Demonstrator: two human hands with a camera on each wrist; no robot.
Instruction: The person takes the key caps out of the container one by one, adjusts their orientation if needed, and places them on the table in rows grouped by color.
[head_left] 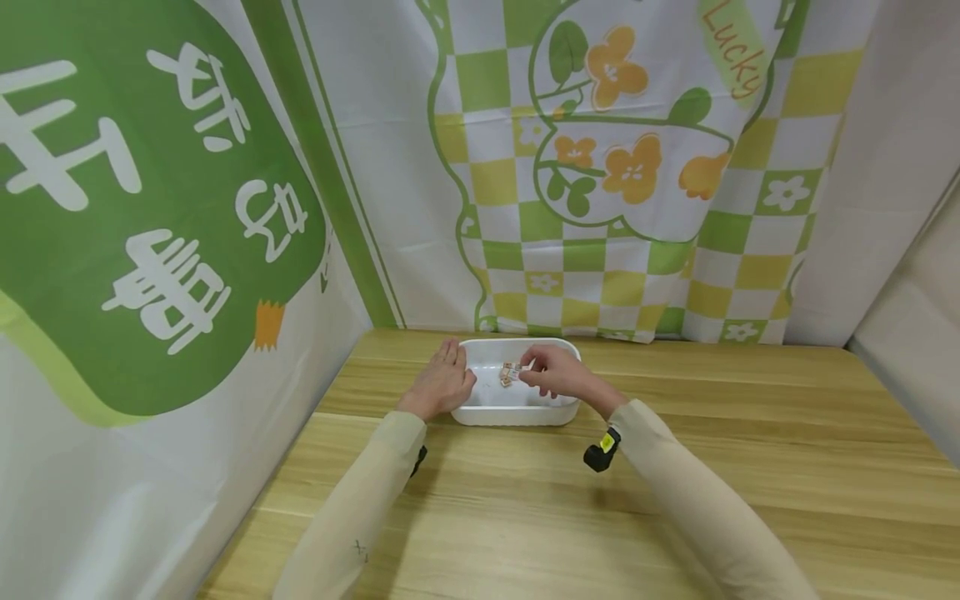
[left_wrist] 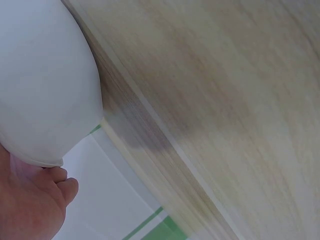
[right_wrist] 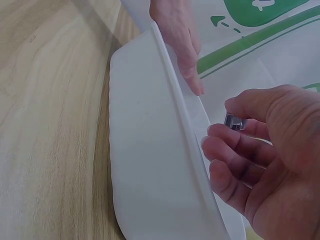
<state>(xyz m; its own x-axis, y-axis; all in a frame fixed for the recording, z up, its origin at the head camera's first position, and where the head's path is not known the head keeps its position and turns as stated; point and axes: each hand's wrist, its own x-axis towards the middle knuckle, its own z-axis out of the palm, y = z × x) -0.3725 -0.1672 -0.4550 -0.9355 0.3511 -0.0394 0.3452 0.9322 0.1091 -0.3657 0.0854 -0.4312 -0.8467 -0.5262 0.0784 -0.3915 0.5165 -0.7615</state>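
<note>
A white oval-ended basin stands on the wooden table. My left hand rests on its left rim with the fingers straight; the left wrist view shows that hand against the basin's edge. Over the basin's right part, my right hand pinches a small piece between thumb and fingers. In the right wrist view this small clear, metallic-looking block sits at the fingertips of the right hand; its exact kind is unclear. Several small orange-brown and whitish pieces lie on the basin floor beside the right fingertips.
The wooden table extends in front of the basin and to its right. Behind it hangs a white cloth with a green and yellow checked print. Another printed cloth runs along the left side.
</note>
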